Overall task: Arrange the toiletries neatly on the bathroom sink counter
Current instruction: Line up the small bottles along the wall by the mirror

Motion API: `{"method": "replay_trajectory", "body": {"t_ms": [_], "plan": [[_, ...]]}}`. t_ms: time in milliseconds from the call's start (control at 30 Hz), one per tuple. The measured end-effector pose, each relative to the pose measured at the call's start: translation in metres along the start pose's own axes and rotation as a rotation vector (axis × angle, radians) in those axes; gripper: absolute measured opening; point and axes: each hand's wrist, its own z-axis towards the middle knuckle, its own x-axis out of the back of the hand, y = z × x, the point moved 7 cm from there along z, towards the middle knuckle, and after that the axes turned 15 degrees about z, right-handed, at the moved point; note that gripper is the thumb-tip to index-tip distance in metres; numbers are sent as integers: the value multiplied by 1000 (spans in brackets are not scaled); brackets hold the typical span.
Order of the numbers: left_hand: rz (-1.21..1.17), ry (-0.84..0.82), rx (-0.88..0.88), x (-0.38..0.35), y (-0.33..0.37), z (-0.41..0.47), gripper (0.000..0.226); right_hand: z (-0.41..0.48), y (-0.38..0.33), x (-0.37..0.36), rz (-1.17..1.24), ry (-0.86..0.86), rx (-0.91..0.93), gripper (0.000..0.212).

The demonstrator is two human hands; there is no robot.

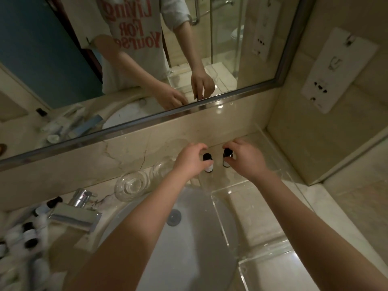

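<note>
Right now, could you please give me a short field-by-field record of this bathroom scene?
left hand: holds the left bottle, upright at the backsplash
right hand: holds the right bottle, upright, beside the first, apart
tray: clear, right of the basin; both bottles appear to stand in its far end
glasses: two, clear, left of the bottles
tap: left of the basin
other toiletries: blurred heap at far left, not yet arranged

Both arms outstretched; left hand [192,158] and right hand [244,157] side by side, fingers pinched (each gripping something small).
</note>
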Motion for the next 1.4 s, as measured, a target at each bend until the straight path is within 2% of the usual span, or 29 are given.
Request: {"method": "replay_trajectory", "body": {"t_ms": [133, 267, 433, 567, 700, 833, 1133, 1400], "plan": [[77, -20, -31, -5, 8, 7, 26, 2, 0, -6, 29, 1, 14, 31], [113, 13, -64, 1, 21, 20, 25, 9, 13, 3, 103, 53, -34, 33], [131, 60, -85, 11, 41, 52, 23, 40, 56, 31, 382, 122, -224, 29], [116, 51, -106, 6, 57, 76, 19, 67, 82, 48, 371, 153, -225, 23], [145, 13, -112, -4, 72, 95, 16, 80, 92, 60, 333, 205, -175, 27], [199, 19, -133, -10, 89, 108, 17, 84, 100, 59, 349, 158, -168, 31], [109, 53, -171, -16, 111, 123, 14, 85, 111, 61, 337, 173, -167, 31], [91, 80, -211, -18, 119, 125, 15, 90, 106, 61, 322, 120, -145, 32]]}}
